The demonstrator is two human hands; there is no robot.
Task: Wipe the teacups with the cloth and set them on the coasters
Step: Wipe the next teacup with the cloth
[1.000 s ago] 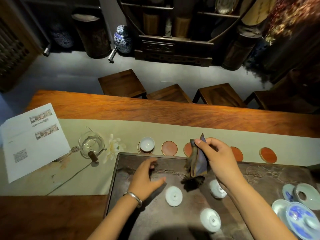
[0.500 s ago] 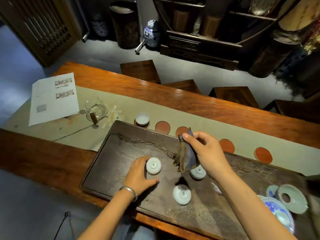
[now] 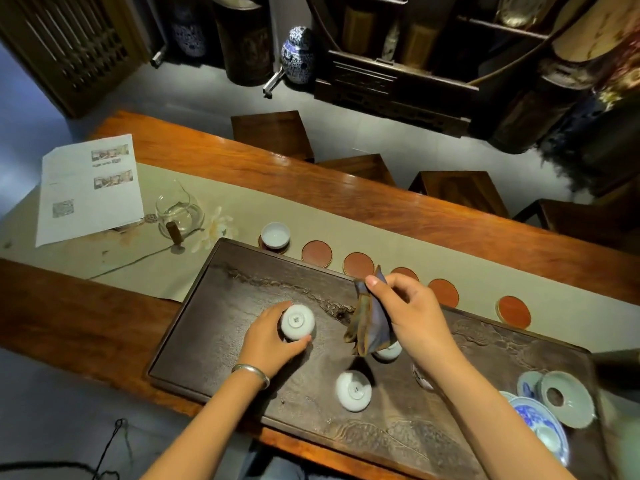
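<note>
My left hand (image 3: 273,337) grips an upturned white teacup (image 3: 297,321) on the dark tea tray (image 3: 214,306). My right hand (image 3: 412,313) pinches a dark blue-brown cloth (image 3: 367,317) that hangs above the tray. A second upturned cup (image 3: 353,390) stands near the tray's front, and a third (image 3: 389,351) shows partly behind the cloth. Another cup (image 3: 420,375) is mostly hidden by my right forearm. One upright cup (image 3: 275,234) sits on the leftmost coaster. Several bare red-brown coasters (image 3: 316,253) run in a row along the runner behind the tray.
A glass pitcher (image 3: 178,213), a white flower (image 3: 214,230) and a printed sheet (image 3: 88,185) lie on the beige runner (image 3: 242,206) to the left. Blue-and-white and celadon dishes (image 3: 554,407) crowd the tray's right end. Wooden stools (image 3: 273,133) stand beyond the table.
My left hand moved from the tray's back edge to an upturned cup and took hold of it. The camera view shifted rightward. My right hand kept holding the cloth.
</note>
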